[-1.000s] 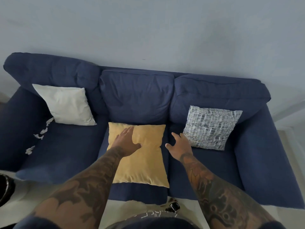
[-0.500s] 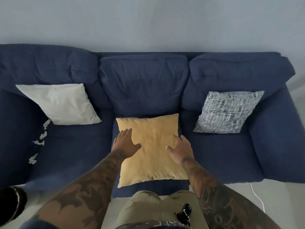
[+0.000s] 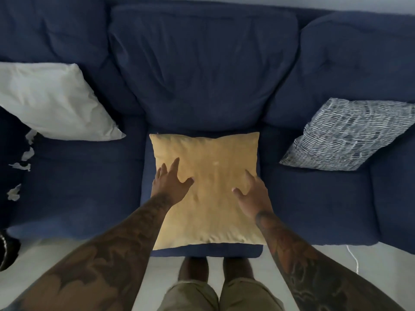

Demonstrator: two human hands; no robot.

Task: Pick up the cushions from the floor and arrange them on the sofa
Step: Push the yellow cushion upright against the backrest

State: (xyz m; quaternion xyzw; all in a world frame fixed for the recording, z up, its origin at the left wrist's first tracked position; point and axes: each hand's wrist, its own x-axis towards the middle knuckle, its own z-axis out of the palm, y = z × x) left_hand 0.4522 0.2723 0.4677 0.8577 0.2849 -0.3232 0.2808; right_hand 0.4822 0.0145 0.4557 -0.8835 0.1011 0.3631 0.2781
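Head view, looking straight down at a dark blue sofa [image 3: 202, 70] from right in front of it. Yellow cushion [image 3: 211, 187] lying flat on the middle seat, back edge close to the middle backrest, front edge near the seat's front lip. Left hand [image 3: 171, 184] flat on the cushion's left side, fingers [image 3: 174, 163] spread and pointing toward the backrest, thumb out to the right. Right hand [image 3: 252, 195] on the cushion's right edge, fingers [image 3: 249, 175] loosely spread too, thumb angled inward. Neither hand pinching anything, just palms down on the fabric.

White cushion [image 3: 51, 102] propped tilted against the left backrest, lower corner touching the left seat. Grey-and-white patterned cushion [image 3: 343, 135] leaning against the right backrest, well apart from the yellow one. All three on the sofa, none on the floor.

Few scraps of white stuff [image 3: 27, 153] strung down the far left of the left seat, can't tell what exactly. Pale floor [image 3: 336, 261] along the bottom, thin white cord [image 3: 353, 258] trailing out by the sofa's right front. Tattooed forearms, khaki shorts [image 3: 220, 297] and legs at the bottom centre, right up against the seat. Something dark [image 3: 7, 250] at the left edge, too cropped to identify.
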